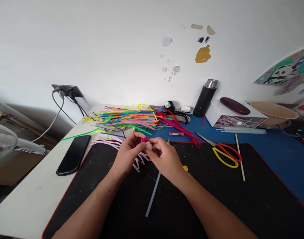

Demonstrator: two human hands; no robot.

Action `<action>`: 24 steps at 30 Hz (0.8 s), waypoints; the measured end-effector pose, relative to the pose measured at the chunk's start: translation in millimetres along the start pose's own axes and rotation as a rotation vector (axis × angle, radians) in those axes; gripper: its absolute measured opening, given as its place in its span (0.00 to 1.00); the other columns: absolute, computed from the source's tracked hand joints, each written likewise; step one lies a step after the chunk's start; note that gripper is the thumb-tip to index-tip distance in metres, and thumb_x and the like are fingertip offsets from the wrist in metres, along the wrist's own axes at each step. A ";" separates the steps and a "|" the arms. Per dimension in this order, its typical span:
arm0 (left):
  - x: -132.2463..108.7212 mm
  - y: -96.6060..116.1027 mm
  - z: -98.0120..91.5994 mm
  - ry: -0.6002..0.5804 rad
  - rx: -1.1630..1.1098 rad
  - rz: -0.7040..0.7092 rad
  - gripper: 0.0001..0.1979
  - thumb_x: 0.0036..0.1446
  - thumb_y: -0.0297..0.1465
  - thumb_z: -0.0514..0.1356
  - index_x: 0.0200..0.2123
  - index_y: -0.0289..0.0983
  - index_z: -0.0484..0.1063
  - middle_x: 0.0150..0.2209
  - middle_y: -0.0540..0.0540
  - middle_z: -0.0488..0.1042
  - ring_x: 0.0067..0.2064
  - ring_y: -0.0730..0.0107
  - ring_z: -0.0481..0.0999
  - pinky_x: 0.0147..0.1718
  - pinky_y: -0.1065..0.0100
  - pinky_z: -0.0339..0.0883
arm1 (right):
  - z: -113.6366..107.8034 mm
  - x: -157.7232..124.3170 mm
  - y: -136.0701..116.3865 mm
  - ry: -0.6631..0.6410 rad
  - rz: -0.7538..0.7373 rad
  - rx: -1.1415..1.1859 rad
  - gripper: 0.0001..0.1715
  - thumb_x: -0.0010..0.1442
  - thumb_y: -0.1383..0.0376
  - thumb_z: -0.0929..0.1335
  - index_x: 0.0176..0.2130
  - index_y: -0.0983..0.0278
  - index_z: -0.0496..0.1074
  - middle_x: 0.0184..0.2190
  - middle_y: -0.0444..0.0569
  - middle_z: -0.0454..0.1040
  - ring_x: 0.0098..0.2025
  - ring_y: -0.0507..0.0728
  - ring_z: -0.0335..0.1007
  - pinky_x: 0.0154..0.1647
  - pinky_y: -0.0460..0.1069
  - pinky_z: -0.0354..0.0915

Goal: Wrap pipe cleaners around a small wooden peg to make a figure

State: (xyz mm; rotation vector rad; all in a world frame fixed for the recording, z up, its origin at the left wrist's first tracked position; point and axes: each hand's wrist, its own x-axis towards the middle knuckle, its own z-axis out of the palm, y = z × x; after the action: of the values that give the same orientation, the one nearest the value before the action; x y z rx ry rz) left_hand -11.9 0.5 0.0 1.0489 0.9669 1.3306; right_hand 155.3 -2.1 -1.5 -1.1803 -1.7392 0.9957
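Your left grip (128, 149) is nearly closed, thumb and fingers pinching a small pink-and-cream piece (144, 140) at its pink end. Your right grip (166, 157) is also drawn in close, its thumb and forefinger on the cream end; how firmly it presses, you cannot tell from here. The piece sits between your two sets of fingertips, over the far part of the black mat (92, 205).

Your forearms come in from the lower left and lower right and converge, so your hands meet with the fingers turned inward and curled, the backs of both hands upward. Under your right hand, a pale blue strip (153, 196) slants toward you along the mat. Lilac stems (108, 142) fan out behind and beneath your left hand, and a yellow piece (185, 168) peeks out beside your right wrist. Scissors (226, 156) lie well to the right, and a phone (74, 154) rests on the surface (25, 202) at left.
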 end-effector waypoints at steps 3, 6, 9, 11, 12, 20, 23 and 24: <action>-0.4 -2.1 0.4 0.018 -0.006 -0.003 0.11 0.56 0.33 0.74 0.39 0.37 0.77 0.36 0.49 0.77 0.37 0.69 0.78 0.39 0.70 0.73 | 0.6 1.1 1.0 0.000 0.015 0.025 0.12 0.66 0.58 0.72 0.48 0.59 0.72 0.27 0.43 0.78 0.27 0.55 0.74 0.29 0.49 0.64; -1.0 -2.7 1.2 0.010 -0.050 -0.015 0.12 0.57 0.35 0.73 0.42 0.37 0.78 0.38 0.48 0.78 0.38 0.69 0.78 0.39 0.70 0.73 | -0.6 2.2 1.0 -0.008 0.046 0.147 0.14 0.65 0.56 0.72 0.47 0.59 0.72 0.29 0.43 0.78 0.27 0.55 0.75 0.30 0.49 0.67; -1.9 0.8 3.5 -0.023 -0.129 -0.036 0.14 0.57 0.36 0.73 0.45 0.38 0.80 0.39 0.46 0.78 0.38 0.67 0.78 0.37 0.68 0.75 | -3.0 3.0 -0.5 -0.017 0.087 0.314 0.17 0.64 0.54 0.73 0.47 0.60 0.71 0.29 0.42 0.77 0.26 0.54 0.75 0.31 0.50 0.69; -2.5 4.3 5.3 -0.044 -0.182 -0.043 0.16 0.56 0.36 0.73 0.47 0.38 0.82 0.41 0.44 0.79 0.39 0.64 0.78 0.36 0.66 0.77 | -4.3 3.4 -1.5 -0.015 0.109 0.416 0.20 0.64 0.52 0.74 0.48 0.60 0.70 0.27 0.41 0.77 0.25 0.54 0.75 0.30 0.49 0.70; -2.8 5.9 6.0 -0.048 -0.202 -0.044 0.16 0.56 0.35 0.73 0.47 0.38 0.82 0.42 0.44 0.79 0.40 0.64 0.78 0.37 0.65 0.77 | -4.8 3.7 -2.0 -0.012 0.119 0.458 0.21 0.64 0.51 0.74 0.48 0.61 0.70 0.26 0.41 0.76 0.25 0.54 0.74 0.30 0.49 0.70; -3.1 8.5 5.5 -0.040 -0.236 -0.045 0.16 0.53 0.33 0.75 0.46 0.40 0.85 0.42 0.45 0.79 0.39 0.67 0.78 0.39 0.68 0.77 | -5.8 5.9 -6.5 -0.027 0.175 0.591 0.26 0.61 0.45 0.75 0.47 0.62 0.73 0.22 0.40 0.75 0.23 0.52 0.72 0.26 0.48 0.69; -3.2 8.3 5.8 -0.037 -0.231 -0.040 0.16 0.53 0.33 0.76 0.46 0.40 0.84 0.43 0.45 0.80 0.39 0.67 0.78 0.39 0.68 0.77 | -6.5 5.8 -7.7 -0.034 0.183 0.575 0.26 0.61 0.45 0.75 0.46 0.62 0.73 0.22 0.40 0.75 0.22 0.52 0.72 0.26 0.48 0.69; -3.3 8.1 5.8 -0.036 -0.229 -0.042 0.16 0.53 0.33 0.76 0.46 0.40 0.84 0.43 0.45 0.80 0.39 0.67 0.78 0.39 0.67 0.77 | -6.6 5.7 -7.6 -0.037 0.183 0.571 0.26 0.61 0.45 0.75 0.46 0.62 0.73 0.22 0.40 0.75 0.22 0.52 0.73 0.27 0.48 0.69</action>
State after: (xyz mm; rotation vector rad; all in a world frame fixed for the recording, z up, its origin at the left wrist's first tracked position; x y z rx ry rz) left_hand -8.6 -3.4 9.2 0.8699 0.7844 1.3485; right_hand 157.4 2.4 8.8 -0.9549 -1.2550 1.5068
